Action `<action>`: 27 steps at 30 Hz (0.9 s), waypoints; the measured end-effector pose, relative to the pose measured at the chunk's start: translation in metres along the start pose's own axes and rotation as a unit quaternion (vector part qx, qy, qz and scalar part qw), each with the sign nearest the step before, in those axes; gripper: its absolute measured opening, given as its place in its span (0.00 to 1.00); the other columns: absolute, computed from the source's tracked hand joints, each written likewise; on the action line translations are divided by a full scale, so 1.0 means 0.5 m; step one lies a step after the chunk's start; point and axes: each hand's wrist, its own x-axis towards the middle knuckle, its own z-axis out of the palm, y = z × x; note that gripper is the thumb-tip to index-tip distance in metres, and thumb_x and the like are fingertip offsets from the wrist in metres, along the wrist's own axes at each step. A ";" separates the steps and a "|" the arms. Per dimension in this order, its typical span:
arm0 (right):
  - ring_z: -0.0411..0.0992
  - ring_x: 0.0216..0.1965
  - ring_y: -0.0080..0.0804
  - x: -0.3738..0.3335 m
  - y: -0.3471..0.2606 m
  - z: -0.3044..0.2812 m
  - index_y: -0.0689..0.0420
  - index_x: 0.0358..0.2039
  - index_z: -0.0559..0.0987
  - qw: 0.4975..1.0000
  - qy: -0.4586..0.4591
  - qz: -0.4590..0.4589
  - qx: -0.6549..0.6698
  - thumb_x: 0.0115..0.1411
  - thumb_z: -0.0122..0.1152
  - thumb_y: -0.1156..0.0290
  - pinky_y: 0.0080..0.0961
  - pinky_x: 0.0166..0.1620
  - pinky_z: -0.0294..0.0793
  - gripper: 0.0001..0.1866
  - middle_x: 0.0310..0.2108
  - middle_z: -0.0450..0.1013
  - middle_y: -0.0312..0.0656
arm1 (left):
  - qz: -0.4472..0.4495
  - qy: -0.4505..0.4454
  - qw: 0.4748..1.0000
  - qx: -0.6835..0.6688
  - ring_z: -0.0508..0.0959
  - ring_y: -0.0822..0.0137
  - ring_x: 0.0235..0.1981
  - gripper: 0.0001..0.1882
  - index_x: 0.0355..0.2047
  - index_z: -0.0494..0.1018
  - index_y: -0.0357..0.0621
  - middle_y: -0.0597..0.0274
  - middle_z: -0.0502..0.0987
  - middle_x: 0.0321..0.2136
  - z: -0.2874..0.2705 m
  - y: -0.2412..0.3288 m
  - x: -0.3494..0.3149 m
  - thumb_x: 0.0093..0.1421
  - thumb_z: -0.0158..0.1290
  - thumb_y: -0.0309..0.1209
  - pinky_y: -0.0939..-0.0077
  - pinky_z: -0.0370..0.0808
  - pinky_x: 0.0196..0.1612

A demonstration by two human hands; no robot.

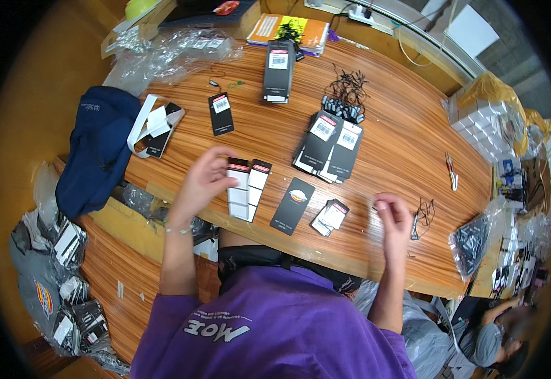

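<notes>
On the wooden worktop [408, 145], near its front edge, the left hand [203, 183] rests w/ fingers curled round the edge of a small stack of black-and-white hang tags [248, 188]; grip pinching that stack, thumb on top. Right hand [394, 218] hovers just above the wood, fingers pressed together w/ thumb as if nipping sth thin; can't tell what. Just beside it lie loose black string loops [422, 211]. Btwn the hands: a single black tag w/ orange oval [292, 205] and a small tag pile [330, 216]. Further back, two fanned stacks of black tags [329, 146], a bunch of strings [346, 95]. A navy cap [95, 148] sits at the left end.
</notes>
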 end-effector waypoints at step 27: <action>0.62 0.18 0.28 -0.027 0.029 0.061 0.59 0.42 0.73 0.983 -0.091 -0.026 -0.160 0.48 0.60 0.80 0.23 0.25 0.64 0.17 0.16 0.63 0.40 | 0.166 -0.155 0.823 0.521 0.65 0.58 0.42 0.33 0.38 0.66 0.42 0.58 0.67 0.37 0.193 -0.008 0.063 0.30 0.67 0.35 0.66 0.59 0.45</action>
